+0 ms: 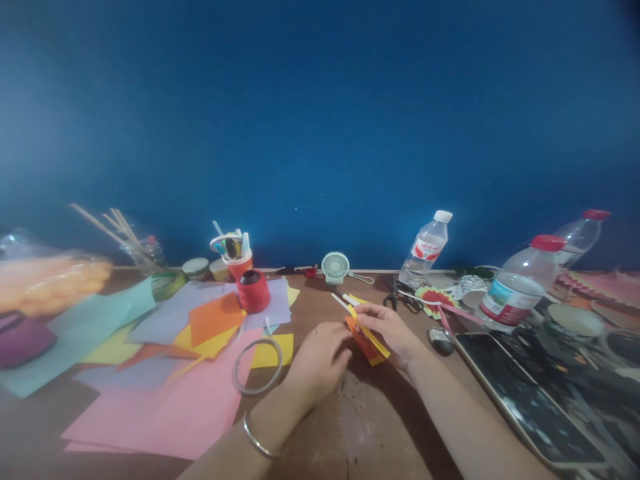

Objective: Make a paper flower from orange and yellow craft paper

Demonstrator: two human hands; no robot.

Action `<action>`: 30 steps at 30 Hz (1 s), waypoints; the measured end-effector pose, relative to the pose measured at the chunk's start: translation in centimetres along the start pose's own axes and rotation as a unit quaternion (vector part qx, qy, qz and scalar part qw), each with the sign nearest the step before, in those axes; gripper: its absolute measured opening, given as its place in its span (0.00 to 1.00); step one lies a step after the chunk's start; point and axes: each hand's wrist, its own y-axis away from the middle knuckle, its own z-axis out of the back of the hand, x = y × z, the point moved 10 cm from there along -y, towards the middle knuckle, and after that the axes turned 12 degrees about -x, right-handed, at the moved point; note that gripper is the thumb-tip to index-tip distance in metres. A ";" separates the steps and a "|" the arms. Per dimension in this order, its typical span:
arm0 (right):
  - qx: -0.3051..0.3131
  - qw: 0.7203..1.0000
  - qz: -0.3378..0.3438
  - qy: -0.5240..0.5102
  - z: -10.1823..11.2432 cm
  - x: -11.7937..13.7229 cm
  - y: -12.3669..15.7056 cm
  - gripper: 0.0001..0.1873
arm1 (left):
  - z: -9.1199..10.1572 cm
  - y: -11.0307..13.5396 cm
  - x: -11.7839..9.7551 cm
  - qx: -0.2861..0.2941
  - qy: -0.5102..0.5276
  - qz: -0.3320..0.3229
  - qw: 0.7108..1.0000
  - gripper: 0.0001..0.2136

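Both my hands meet over the middle of the brown table. My right hand (pixel 390 331) is closed on a bundle of yellow and orange paper strips (pixel 369 340) with white ends sticking up to the left. My left hand (pixel 320 360), a silver bangle on its wrist, is curled with its fingers against the lower end of the same strips. What the left fingers pinch is hidden behind the hand.
Coloured paper sheets (pixel 165 393) cover the left side, with a tape ring (pixel 257 365) and a red spool (pixel 253 291) on them. A pen cup (pixel 236 257), small fan (pixel 335 267), scissors (pixel 400 297), three water bottles (pixel 520 283) and a phone (pixel 525 397) lie around.
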 end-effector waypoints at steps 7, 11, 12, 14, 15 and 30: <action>-0.047 0.999 0.013 -0.011 1.5 0.0 -0.7 0.11 | -3.1 2.1 -2.3 0.128 -0.121 -0.101 0.979 0.22; -0.046 0.999 0.016 -0.020 1.4 -0.1 -0.8 0.09 | -3.1 2.1 -1.8 0.131 -0.137 -0.090 0.978 0.19; -0.047 0.999 0.016 -0.022 1.4 -0.2 -0.9 0.09 | -3.1 2.1 -1.8 0.132 -0.140 -0.086 0.978 0.18; -0.051 0.998 0.017 -0.025 1.6 -0.2 -1.1 0.09 | -3.0 1.9 -1.7 0.133 -0.143 -0.080 0.978 0.17; -0.053 0.998 0.018 -0.026 1.7 -0.2 -1.2 0.10 | -3.0 1.9 -1.7 0.133 -0.145 -0.077 0.977 0.16; 0.054 0.989 -0.025 0.133 0.1 -1.8 -0.3 0.10 | -2.1 2.9 -1.9 0.176 -0.252 -0.080 0.948 0.05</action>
